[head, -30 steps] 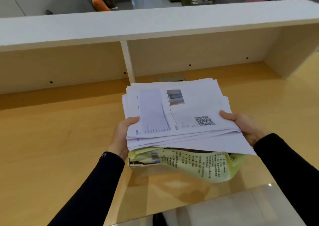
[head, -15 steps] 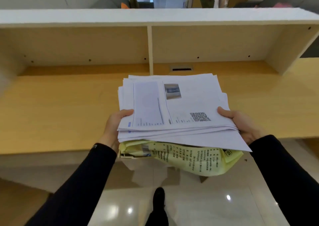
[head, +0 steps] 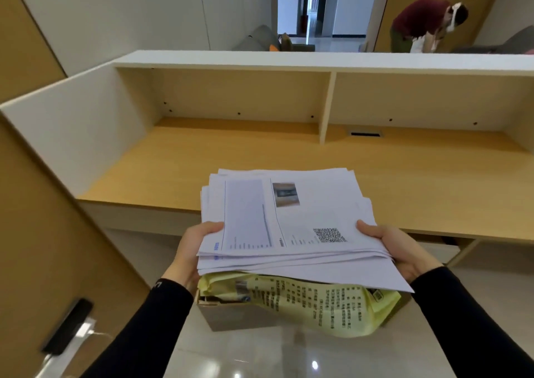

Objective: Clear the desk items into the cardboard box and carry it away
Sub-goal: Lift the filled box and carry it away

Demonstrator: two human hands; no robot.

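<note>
Desk of smooth pale wood is standing bare ahead. Cardboard box, stiff and probably light, is being carried just short of it, left hand and right hand gripping its sides. Loose white papers, likely slippery, are overhanging a soft yellow bag.

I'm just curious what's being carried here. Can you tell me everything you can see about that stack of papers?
The stack of papers is a loose, uneven pile of white printed sheets, edges fanned out. The top sheet shows a bluish table, a small photo and a square code. It lies roughly flat on a yellow bag in a cardboard box, with the left hand and right hand touching its sides.
</note>
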